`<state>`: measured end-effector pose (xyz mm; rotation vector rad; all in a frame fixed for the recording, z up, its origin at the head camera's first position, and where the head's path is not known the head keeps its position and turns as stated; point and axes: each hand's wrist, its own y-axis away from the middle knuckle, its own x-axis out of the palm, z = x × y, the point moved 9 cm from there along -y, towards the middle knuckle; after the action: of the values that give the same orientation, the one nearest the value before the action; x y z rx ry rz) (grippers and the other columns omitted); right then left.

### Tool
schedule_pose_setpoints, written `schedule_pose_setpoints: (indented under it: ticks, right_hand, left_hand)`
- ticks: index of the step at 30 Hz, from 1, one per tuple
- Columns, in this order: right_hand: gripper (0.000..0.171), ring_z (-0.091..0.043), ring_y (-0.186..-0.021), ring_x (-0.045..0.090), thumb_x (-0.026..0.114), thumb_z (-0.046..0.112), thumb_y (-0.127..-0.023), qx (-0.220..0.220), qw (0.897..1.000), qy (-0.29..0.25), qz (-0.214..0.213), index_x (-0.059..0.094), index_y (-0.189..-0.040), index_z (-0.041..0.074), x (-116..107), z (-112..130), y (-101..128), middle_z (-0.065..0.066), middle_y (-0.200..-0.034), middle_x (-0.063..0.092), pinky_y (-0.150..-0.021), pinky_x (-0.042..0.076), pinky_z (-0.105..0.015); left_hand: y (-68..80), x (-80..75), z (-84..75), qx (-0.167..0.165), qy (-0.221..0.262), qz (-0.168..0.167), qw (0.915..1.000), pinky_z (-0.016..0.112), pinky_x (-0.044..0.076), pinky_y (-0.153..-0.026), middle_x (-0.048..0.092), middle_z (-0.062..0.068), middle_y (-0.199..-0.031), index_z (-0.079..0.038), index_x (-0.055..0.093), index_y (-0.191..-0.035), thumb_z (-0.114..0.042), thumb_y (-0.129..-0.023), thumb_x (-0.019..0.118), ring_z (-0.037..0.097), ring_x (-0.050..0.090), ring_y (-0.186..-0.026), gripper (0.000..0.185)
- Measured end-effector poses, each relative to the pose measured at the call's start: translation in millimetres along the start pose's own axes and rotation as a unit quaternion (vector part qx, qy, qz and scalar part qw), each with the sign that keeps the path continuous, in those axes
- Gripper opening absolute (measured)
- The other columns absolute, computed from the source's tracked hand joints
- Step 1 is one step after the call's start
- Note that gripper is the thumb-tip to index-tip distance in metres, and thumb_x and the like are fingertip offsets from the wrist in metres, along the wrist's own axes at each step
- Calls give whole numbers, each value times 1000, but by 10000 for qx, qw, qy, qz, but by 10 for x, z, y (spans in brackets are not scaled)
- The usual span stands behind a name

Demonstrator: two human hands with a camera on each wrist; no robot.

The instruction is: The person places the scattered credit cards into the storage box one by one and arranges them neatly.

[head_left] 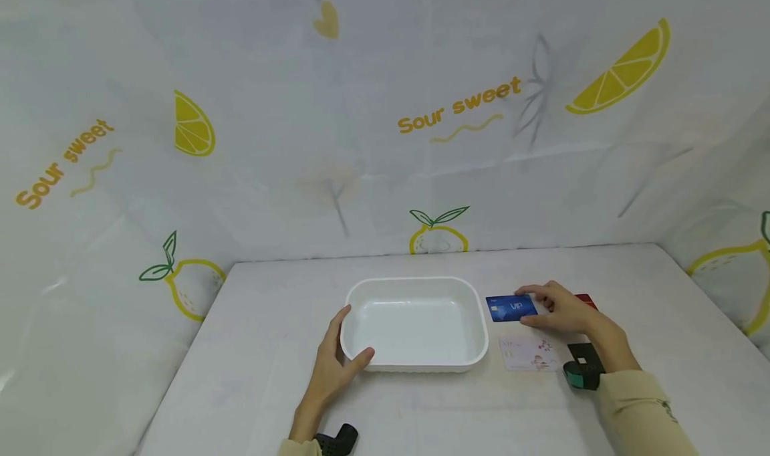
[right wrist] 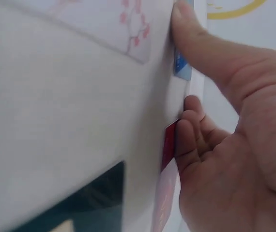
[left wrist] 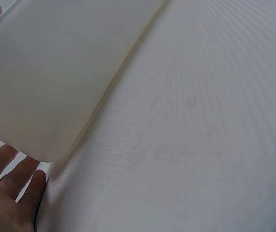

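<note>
A white plastic tray (head_left: pixel 415 368) with rounded corners sits mid-table in the head view. My left hand (head_left: pixel 333 362) grips its left front corner, thumb over the front rim and fingers along the left side. The left wrist view shows the tray's outer wall (left wrist: pixel 70 72) and the fingers against it. To the right of the tray lies a blue VIP card (head_left: pixel 508 309). My right hand (head_left: pixel 565 309) pinches it at its right end, thumb on the near edge and index finger on the far edge. In the right wrist view the other fingers (right wrist: pixel 189 140) curl beside a red card (right wrist: pixel 168 150).
Nearer than the blue card lies a pale pink flowered card (head_left: pixel 528 354). A black card (head_left: pixel 583 352) lies under the right wrist, partly hidden by the wrist camera (head_left: pixel 582 376). A white printed sheet (head_left: pixel 361 142) stands as a backdrop behind the table.
</note>
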<state>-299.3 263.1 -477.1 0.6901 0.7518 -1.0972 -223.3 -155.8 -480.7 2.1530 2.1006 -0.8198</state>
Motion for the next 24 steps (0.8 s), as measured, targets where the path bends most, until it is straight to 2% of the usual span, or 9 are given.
schedule_pose_setpoints:
  ticks: [5, 12, 17, 21, 24]
  right_hand:
    - [56, -32, -97, 48, 82, 30, -86, 13, 9999, -57, 125, 56, -131, 9, 3, 16, -23, -26, -112, 52, -80, 49, -47]
    - [53, -27, -94, 43, 81, 25, -87, -125, 9992, -366, -25, 52, -129, 11, 7, 48, -10, -12, -102, 50, -73, 37, -37]
    - [55, -26, -91, 45, 81, 22, -87, -248, 9989, -380, -151, 50, -130, 12, 19, 64, 18, -17, -106, 52, -70, 38, -35]
    - [53, -18, -81, 43, 81, 21, -87, -452, 9977, -460, -183, 51, -130, 10, 28, 104, 35, -11, -99, 53, -65, 35, -28]
    - [55, -16, -81, 44, 80, 23, -88, -449, 9980, -429, -134, 52, -133, 8, 38, 103, 38, -8, -96, 54, -65, 36, -27]
  left_hand:
    - [-5, 3, -5, -30, -38, -1, 10000, 23, 40, -116, 46, 18, -158, -13, 38, -157, -24, -80, 81, 38, 48, -143, 88]
    - [-8, 3, 3, -51, -21, 11, 10000, 25, 41, -116, 46, 17, -158, -15, 38, -157, -23, -80, 81, 37, 49, -142, 88]
    - [-8, 2, -2, -72, 16, 17, 10000, 25, 42, -115, 46, 18, -158, -14, 38, -157, -23, -80, 81, 37, 49, -142, 88]
    - [-5, -1, -7, -66, 8, 6, 10000, 25, 42, -115, 46, 18, -157, -14, 39, -156, -22, -80, 81, 37, 49, -142, 88]
    - [-1, 0, -2, -66, 13, 2, 10000, 25, 42, -115, 47, 18, -157, -14, 39, -156, -22, -80, 81, 36, 50, -141, 88]
